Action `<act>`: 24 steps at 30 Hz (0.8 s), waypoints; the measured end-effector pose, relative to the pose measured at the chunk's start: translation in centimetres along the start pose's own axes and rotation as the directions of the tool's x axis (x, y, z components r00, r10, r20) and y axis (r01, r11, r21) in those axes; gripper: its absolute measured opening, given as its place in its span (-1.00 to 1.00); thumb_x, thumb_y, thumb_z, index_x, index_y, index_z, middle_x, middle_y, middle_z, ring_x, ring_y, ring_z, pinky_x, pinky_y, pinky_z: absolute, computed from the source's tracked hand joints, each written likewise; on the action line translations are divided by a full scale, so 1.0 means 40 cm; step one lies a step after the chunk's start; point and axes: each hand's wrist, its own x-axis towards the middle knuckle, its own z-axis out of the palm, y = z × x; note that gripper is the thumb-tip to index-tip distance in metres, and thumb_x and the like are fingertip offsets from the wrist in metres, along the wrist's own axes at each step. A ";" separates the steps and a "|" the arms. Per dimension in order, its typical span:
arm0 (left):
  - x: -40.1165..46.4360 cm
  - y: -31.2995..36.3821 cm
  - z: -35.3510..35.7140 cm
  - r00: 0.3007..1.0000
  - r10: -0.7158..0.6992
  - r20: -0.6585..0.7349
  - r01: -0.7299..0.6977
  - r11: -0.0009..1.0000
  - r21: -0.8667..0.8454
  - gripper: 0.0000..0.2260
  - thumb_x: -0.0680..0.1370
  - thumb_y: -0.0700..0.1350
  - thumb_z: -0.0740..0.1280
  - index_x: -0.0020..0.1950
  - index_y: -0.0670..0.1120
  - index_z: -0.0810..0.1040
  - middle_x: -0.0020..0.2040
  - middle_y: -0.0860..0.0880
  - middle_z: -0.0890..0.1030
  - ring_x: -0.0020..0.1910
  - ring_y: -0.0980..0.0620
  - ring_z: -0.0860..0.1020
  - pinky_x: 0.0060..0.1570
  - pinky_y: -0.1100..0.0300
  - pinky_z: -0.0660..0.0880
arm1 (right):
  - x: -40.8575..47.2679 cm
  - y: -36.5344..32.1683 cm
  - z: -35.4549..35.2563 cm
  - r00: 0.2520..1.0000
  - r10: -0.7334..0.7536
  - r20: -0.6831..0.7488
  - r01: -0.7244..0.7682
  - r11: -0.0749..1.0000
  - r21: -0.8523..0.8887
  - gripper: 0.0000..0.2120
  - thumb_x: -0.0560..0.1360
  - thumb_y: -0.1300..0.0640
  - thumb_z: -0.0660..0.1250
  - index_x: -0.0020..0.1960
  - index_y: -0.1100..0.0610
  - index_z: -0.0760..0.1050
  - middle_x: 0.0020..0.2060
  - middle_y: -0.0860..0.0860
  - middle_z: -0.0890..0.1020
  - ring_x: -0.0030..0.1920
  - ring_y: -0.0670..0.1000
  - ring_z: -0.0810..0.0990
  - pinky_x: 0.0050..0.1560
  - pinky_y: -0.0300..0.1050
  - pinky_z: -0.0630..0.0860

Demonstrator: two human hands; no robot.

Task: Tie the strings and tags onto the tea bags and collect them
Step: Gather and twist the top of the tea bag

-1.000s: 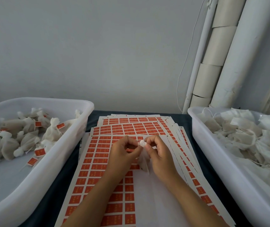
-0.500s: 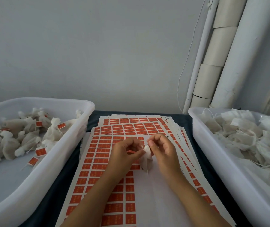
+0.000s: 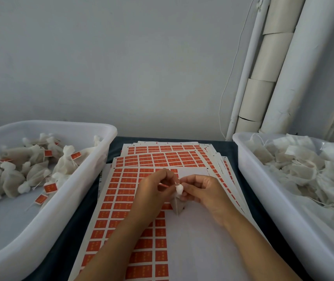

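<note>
Tying of one tea bag (image 3: 177,203) is going on above the stack of orange tag sheets (image 3: 121,201) on the worktop (image 3: 109,151). The left bin (image 3: 93,179) is holding a modest heap of finished, tagged bags, while the right bin (image 3: 249,179) is lying far fuller with untied ones, so most of the work appears to be remaining. The left hand (image 3: 154,191) and right hand (image 3: 200,189) are pinching the bag's gathered white neck between curled fingers (image 3: 184,182), its body hanging just beneath them.
</note>
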 end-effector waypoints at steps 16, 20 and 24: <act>0.004 -0.022 -0.003 0.989 -0.143 0.030 0.146 0.974 -0.175 -0.81 0.47 -0.28 0.39 -0.24 0.00 0.59 -0.34 0.11 0.62 -0.33 0.19 0.57 -0.30 0.43 0.50 | -0.004 0.004 0.006 0.994 -0.113 0.008 0.113 0.986 -0.124 -0.88 0.40 0.30 0.42 -0.19 0.09 0.60 -0.23 -0.01 0.67 -0.22 0.00 0.66 -0.18 -0.22 0.61; 0.006 -0.028 -0.006 0.986 -0.155 0.064 0.166 0.959 -0.232 -0.83 0.49 -0.30 0.36 -0.22 -0.06 0.61 -0.32 0.08 0.63 -0.33 0.20 0.56 -0.29 0.43 0.50 | -0.007 0.008 0.008 0.991 -0.122 0.064 0.128 0.986 -0.106 -0.94 0.43 0.25 0.39 -0.16 0.11 0.58 -0.24 -0.01 0.65 -0.24 -0.03 0.64 -0.18 -0.26 0.59; 0.007 -0.025 -0.007 0.981 -0.164 0.102 0.187 0.932 -0.310 -0.86 0.50 -0.30 0.35 -0.20 -0.09 0.61 -0.31 0.09 0.64 -0.30 0.19 0.58 -0.26 0.41 0.50 | -0.010 0.008 0.006 0.983 -0.113 0.145 0.119 0.992 -0.034 -0.91 0.44 0.13 0.35 -0.10 0.14 0.54 -0.20 0.02 0.65 -0.20 0.00 0.63 -0.13 -0.23 0.58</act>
